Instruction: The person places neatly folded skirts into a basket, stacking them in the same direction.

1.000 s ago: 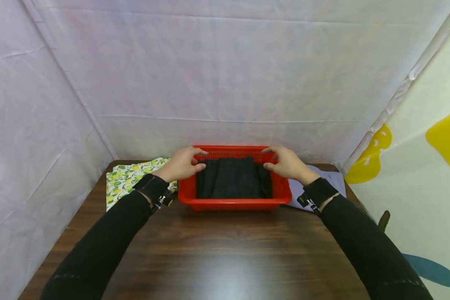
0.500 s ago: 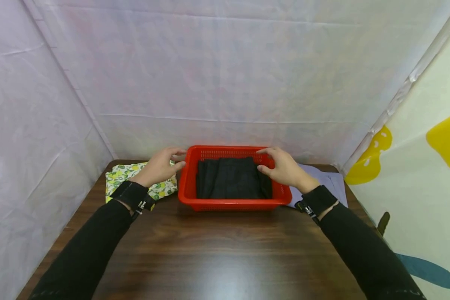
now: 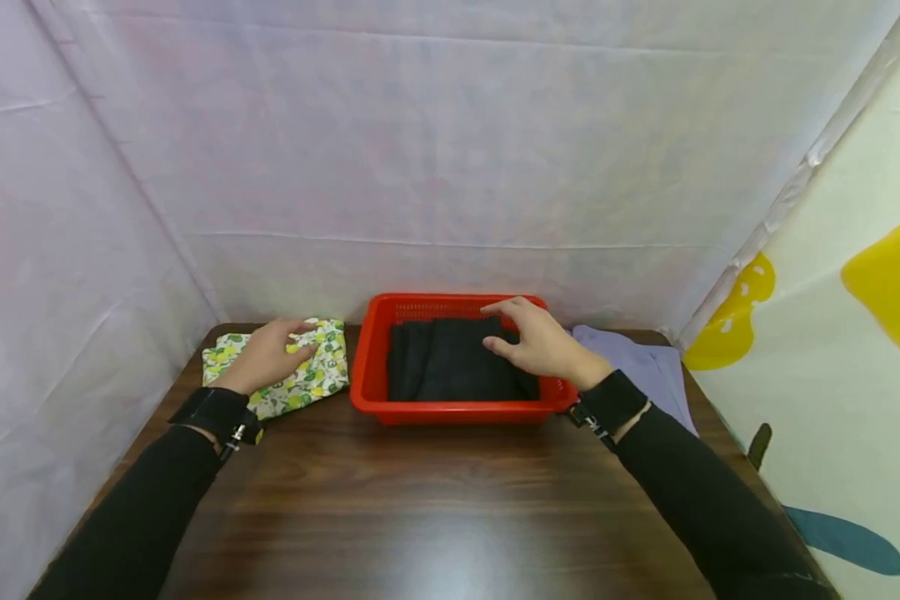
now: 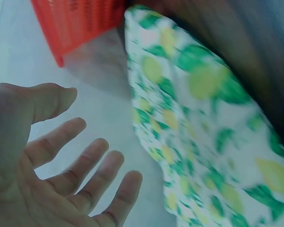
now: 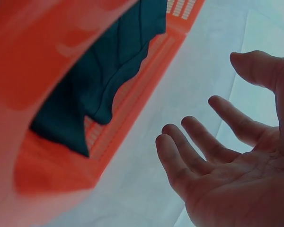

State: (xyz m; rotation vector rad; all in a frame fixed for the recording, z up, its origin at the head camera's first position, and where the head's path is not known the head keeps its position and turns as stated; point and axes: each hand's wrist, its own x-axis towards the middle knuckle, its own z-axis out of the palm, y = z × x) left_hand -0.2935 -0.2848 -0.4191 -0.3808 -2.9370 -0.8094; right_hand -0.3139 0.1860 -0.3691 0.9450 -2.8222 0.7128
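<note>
A red plastic basket stands at the back middle of the table, with a folded dark garment lying inside it. My left hand hovers over a folded cloth with a lemon print, fingers spread and holding nothing. In the left wrist view that lemon cloth lies beyond the fingertips. Over the right part of the basket is my right hand, its fingers relaxed and nothing in them. The right wrist view shows the dark garment between the basket's walls, apart from the right hand.
A folded lavender cloth lies right of the basket, partly behind the right wrist. The brown wooden table reaches toward the front. White fabric walls close off the back and the left, and a patterned sheet hangs at the right.
My left hand has moved left from the basket's left rim to above the lemon-print cloth. The right hand has shifted somewhat left over the basket. The garment in the basket stays put.
</note>
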